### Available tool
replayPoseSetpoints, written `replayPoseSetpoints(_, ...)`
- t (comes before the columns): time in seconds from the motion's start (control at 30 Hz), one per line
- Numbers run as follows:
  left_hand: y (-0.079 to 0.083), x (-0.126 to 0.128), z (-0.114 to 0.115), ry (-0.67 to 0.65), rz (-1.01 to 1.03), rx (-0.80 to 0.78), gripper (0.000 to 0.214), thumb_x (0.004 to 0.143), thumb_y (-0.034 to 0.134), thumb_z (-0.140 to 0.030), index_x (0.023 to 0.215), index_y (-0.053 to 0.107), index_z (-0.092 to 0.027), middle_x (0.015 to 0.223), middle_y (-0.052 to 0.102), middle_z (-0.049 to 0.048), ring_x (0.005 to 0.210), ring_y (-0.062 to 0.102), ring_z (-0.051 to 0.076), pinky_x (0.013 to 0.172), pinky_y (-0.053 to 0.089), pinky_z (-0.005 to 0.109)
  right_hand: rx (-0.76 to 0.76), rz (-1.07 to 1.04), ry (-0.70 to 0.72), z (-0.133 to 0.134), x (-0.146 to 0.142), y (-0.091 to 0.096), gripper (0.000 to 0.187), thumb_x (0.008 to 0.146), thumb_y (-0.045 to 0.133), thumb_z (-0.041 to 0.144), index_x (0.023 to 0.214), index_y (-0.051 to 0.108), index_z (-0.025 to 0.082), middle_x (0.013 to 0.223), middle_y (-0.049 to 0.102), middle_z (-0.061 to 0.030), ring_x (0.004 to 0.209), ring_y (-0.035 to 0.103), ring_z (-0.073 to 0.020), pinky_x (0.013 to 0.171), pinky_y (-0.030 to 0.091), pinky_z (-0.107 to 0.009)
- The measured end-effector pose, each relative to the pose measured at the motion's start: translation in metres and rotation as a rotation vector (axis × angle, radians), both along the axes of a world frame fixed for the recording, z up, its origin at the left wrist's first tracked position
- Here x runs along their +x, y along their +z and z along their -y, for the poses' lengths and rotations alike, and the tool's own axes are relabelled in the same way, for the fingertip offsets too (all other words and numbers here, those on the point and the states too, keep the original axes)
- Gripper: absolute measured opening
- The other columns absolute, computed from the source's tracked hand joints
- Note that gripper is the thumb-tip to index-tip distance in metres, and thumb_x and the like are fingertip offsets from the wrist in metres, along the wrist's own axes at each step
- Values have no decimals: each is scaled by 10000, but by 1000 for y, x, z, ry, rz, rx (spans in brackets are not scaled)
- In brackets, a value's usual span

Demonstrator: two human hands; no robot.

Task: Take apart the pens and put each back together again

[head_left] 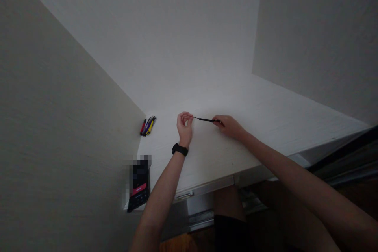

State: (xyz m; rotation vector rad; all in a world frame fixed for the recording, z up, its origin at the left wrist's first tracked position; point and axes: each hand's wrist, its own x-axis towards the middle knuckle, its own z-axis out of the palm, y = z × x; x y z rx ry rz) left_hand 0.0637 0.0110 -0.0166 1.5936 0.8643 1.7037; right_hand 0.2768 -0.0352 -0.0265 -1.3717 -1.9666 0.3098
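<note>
From my remote view, my left hand [184, 124] and right hand [229, 126] pinch opposite ends of a slim black pen [206, 119], keeping it stretched level over the tabletop [236, 157], apart from the bunched pens [147, 126].

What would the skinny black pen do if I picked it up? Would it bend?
The thin black pen is probably light, since the left hand and right hand hold it with just their fingertips. It looks stiff, running straight between them. Its slim shape might roll on the white desk.
</note>
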Motion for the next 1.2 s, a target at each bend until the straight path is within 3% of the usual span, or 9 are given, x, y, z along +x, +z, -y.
replayPoseSetpoints(0.27, -5, 3, 2, -179, -156, -120, 615, 790, 742, -226, 1308, 413, -260, 1028, 698, 54, 858, 652, 169, 841, 497, 354, -31, -203, 64, -3, 3, 1, 169, 833, 504, 171, 829, 673, 173, 715, 682, -31, 647, 573, -147, 654, 390, -249)
replayPoseSetpoints(0.37, -4, 0, 3, 29, -356, -123, 575, 789, 745, -258, 1275, 437, -252, 1104, 656, 78, 921, 618, 196, 847, 469, 363, -17, -256, 38, -3, 3, 2, 176, 842, 497, 182, 841, 673, 174, 716, 691, -29, 645, 575, -144, 659, 395, -248)
replayPoseSetpoints(0.47, -5, -8, 7, 338, -614, -94, 308, 802, 733, -334, 1006, 543, -204, 1052, 603, 109, 1027, 568, 270, 893, 424, 397, -4, -285, -1, -3, 4, 2, 187, 867, 487, 212, 840, 669, 175, 719, 697, -36, 651, 579, -147, 651, 394, -248)
replayPoseSetpoints(0.6, -15, -13, 14, 404, -738, -124, 161, 826, 677, -257, 820, 526, -202, 935, 553, 103, 1013, 562, 295, 874, 409, 380, -6, -297, -38, -3, 6, 1, 187, 876, 492, 239, 843, 665, 174, 704, 693, -38, 637, 572, -149, 633, 391, -249)
replayPoseSetpoints(0.7, -22, -12, 10, 300, -648, -158, 101, 828, 647, -175, 791, 558, -205, 863, 549, 76, 925, 573, 252, 853, 416, 353, -8, -293, -42, -4, 6, 1, 191, 876, 492, 236, 865, 671, 170, 705, 694, -41, 635, 573, -151, 636, 396, -251)
replayPoseSetpoints(0.8, -23, -9, -1, 167, -477, -160, 40, 846, 648, -213, 818, 621, -200, 860, 590, 71, 884, 571, 219, 865, 431, 350, -12, -266, -45, -4, 7, 1, 189, 873, 495, 231, 854, 672, 167, 708, 691, -42, 647, 581, -152, 640, 394, -249)
replayPoseSetpoints(0.9, -18, -8, -13, 54, -138, -234, 164, 875, 642, -350, 871, 646, -186, 853, 621, 53, 806, 580, 168, 839, 467, 331, -14, -228, -39, -5, 7, 0, 185, 864, 506, 222, 861, 681, 163, 722, 689, -44, 654, 580, -151, 638, 387, -245)
replayPoseSetpoints(1.03, -12, -12, -17, -82, 356, -337, 342, 765, 759, -455, 908, 599, -189, 891, 621, 21, 853, 627, 127, 894, 490, 325, -15, -172, -31, -7, 8, -3, 206, 869, 508, 218, 897, 702, 155, 732, 690, -51, 662, 578, -152, 646, 384, -247)
replayPoseSetpoints(1.2, -11, -16, -14, -92, 484, -413, 379, 724, 795, -455, 887, 574, -194, 938, 633, 16, 905, 630, 102, 900, 478, 285, -8, -140, -18, -7, 9, -4, 217, 871, 515, 219, 927, 718, 168, 732, 700, -49, 669, 587, -159, 650, 394, -251)
